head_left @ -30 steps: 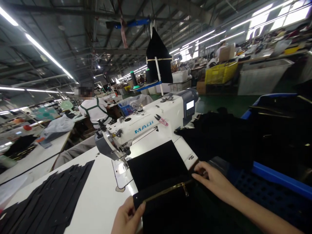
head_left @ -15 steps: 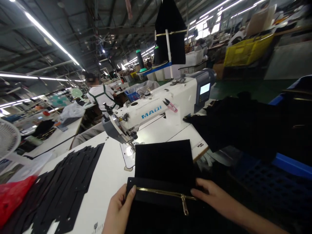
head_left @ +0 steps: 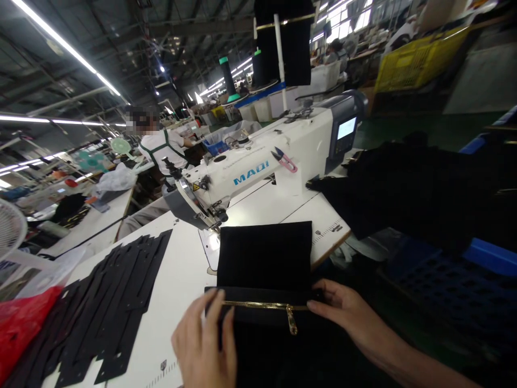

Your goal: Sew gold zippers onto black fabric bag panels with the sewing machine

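Left of the white sewing machine (head_left: 260,156), overlapping flat black strips (head_left: 109,302) lie on the white surface (head_left: 161,302). In front of it, the left hand (head_left: 205,339), whose grip I cannot tell, touches a black fabric piece (head_left: 264,295) with a gold metal zipper (head_left: 258,305); the right hand (head_left: 343,307) pinches the piece's right edge. Right of the machine, black cloth (head_left: 404,188) is heaped.
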Demonstrator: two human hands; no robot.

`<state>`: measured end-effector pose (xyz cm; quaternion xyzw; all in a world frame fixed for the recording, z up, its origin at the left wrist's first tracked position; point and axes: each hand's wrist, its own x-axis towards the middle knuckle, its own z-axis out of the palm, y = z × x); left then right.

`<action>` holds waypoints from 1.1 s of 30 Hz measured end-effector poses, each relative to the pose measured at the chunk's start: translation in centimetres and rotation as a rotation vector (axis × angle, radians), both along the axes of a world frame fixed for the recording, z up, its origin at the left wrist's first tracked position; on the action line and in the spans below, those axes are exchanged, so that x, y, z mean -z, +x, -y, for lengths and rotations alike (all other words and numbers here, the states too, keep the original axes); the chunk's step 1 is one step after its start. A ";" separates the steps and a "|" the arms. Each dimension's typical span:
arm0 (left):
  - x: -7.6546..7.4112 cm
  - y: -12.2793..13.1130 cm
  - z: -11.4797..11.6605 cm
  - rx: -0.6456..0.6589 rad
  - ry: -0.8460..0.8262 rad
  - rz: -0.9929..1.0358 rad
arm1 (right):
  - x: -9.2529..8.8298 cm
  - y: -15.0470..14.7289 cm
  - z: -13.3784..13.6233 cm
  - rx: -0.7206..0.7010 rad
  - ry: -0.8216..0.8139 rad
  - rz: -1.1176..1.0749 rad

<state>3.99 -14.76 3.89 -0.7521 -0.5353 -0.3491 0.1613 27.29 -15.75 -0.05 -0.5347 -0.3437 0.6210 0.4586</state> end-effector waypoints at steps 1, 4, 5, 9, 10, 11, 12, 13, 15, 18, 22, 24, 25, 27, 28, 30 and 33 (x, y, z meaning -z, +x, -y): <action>0.3 1.2 0.7 0.088 -0.006 -0.028 | -0.1 -0.2 0.0 0.003 0.000 -0.017; 1.7 4.4 2.1 0.207 -0.124 0.011 | -0.3 -0.5 0.1 0.017 0.014 -0.044; 2.2 5.1 2.3 0.183 -0.156 0.024 | -0.4 -0.6 0.1 0.020 0.022 -0.047; 3.3 5.9 2.0 0.075 -0.236 -0.006 | -0.7 -0.7 0.1 0.000 0.048 -0.076; 3.3 5.7 1.9 0.083 -0.252 -0.015 | -0.8 -0.6 0.1 -0.012 0.051 -0.080; 3.2 5.4 1.8 0.097 -0.269 -0.018 | -0.9 -0.6 0.1 -0.024 0.054 -0.080; 3.0 5.1 1.8 0.116 -0.295 -0.014 | -1.0 -0.6 0.1 -0.035 0.056 -0.079; 2.8 4.9 1.8 0.133 -0.333 -0.006 | -1.0 -0.6 0.1 -0.045 0.059 -0.077; 2.2 4.5 1.8 0.141 -0.462 0.021 | -1.1 -0.6 0.1 -0.061 0.058 -0.066; 1.5 4.5 2.0 0.112 -0.723 0.129 | -1.0 -0.7 0.2 -0.089 0.034 -0.020; 0.4 3.9 1.8 0.106 -0.821 0.217 | -0.8 -0.5 0.0 -0.141 0.025 0.068; -0.2 2.8 1.3 0.067 -0.770 0.175 | -0.7 -0.2 -0.3 -0.127 0.044 0.112; -0.5 2.1 1.1 0.036 -0.751 0.153 | -0.6 0.0 -0.5 -0.109 0.050 0.130; -0.9 0.4 0.4 -0.025 -0.727 0.130 | -0.6 0.4 -1.0 -0.072 0.044 0.145; -0.9 -0.4 0.1 -0.037 -0.714 0.128 | -0.6 0.5 -1.1 -0.062 0.034 0.139; -0.8 -1.7 -0.5 -0.028 -0.637 0.154 | -0.6 0.5 -1.3 -0.059 0.012 0.093; -0.1 -2.8 -1.3 -0.065 -0.464 0.287 | -0.6 0.1 -1.2 -0.044 -0.023 -0.031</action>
